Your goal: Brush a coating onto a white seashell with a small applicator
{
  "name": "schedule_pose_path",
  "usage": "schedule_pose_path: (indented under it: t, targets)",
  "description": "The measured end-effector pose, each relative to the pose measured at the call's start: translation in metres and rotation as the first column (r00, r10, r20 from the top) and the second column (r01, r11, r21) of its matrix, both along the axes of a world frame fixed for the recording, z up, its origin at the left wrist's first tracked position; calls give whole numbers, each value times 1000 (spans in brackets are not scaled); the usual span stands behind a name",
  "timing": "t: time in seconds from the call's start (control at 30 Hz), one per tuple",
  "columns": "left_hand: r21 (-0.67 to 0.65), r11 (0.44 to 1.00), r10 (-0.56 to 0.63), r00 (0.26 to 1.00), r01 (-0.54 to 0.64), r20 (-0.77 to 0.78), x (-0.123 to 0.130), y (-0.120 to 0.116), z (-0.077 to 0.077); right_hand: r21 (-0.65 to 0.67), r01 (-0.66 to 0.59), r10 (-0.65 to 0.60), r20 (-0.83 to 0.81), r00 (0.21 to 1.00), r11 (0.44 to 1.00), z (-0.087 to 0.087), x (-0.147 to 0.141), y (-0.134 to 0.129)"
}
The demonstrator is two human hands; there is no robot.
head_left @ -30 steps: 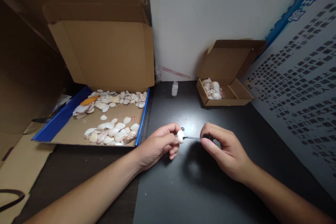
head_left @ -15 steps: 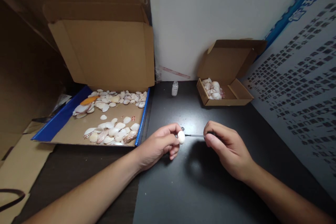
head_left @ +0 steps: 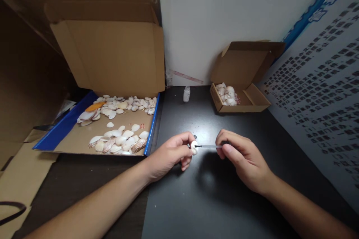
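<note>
Near the middle, my left hand [head_left: 174,152] pinches a small white shell [head_left: 194,150] between thumb and fingers. My right hand [head_left: 242,157] is closed on the dark handle of a thin brush [head_left: 209,146]. The brush points left, and its dark tip touches or overlaps the shell's face. A small dark ring-like object [head_left: 195,137] lies on the table just behind the shell. Farther back stands a small clear glass bottle [head_left: 186,94] with a pale label and no cap on it.
A blue-edged cardboard box [head_left: 153,130] at the left holds many shells and an orange piece. At the back right, a smaller open box [head_left: 241,109] holds white shells. A printed sheet [head_left: 322,67] stands at the right, beside the dark table [head_left: 174,201].
My right hand has shifted slightly right. The shell has turned in my left hand, and the brush tip now shows over its face.
</note>
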State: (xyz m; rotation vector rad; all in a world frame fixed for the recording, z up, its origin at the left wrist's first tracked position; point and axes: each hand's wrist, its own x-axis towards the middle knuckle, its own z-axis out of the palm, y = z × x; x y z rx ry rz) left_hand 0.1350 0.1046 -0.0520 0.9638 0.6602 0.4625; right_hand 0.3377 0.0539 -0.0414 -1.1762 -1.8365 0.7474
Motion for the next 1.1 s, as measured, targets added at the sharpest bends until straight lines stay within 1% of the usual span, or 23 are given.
schedule_pose_path:
  t: [0.07,0.13,0.2,0.23,0.33,0.4,0.47,0.57,0.67,0.77,0.87,0.93,1.0,1.1]
  targets:
    - [20,1000,-14,1000,14,-8,0,0,-1,-22,-6,7,43,999,1000,0,-1,1]
    - [29,999,-20,1000,20,-3,0,0,-1,-13,56,-54,85,995,998,0,-1,2]
    - [29,999,-15,1000,15,1,0,0,-1,10,97,-97,76,992,995,1,-1,2]
    - [27,1000,-12,1000,12,0,0,0,-1,18,97,-98,58,994,995,1,-1,2]
    - [27,1000,-11,1000,11,-6,0,0,-1,17,31,-31,9,999,999,1,0,0]
    - [41,999,-19,1000,20,-12,0,0,-2,-6,-2,2,15,1000,1000,0,0,0]
    - [55,998,-27,999,28,-20,0,0,-2,-23,23,-22,42,999,999,0,-1,0]
    - [74,997,-30,999,32,-31,1,0,-3,-9,78,-78,43,996,997,1,-1,0]
    - [106,994,-31,999,35,-43,1,-1,-2,0,27,-27,12,1000,1000,0,0,0]
    - [138,989,-45,996,54,-73,1,0,-2,-15,-11,11,35,999,1000,0,-1,0]
    - [161,985,-56,995,70,-87,1,0,-2,-3,49,-49,66,997,999,0,-1,1]
    - [164,984,-53,995,66,-82,1,0,-2,11,79,-79,50,996,997,-1,0,1]
    - [159,985,-47,995,59,-83,1,0,-2,17,62,-62,11,998,998,-1,1,1]
    - [161,985,-52,994,67,-96,1,0,-1,10,-10,10,-23,1000,1000,-1,1,1]
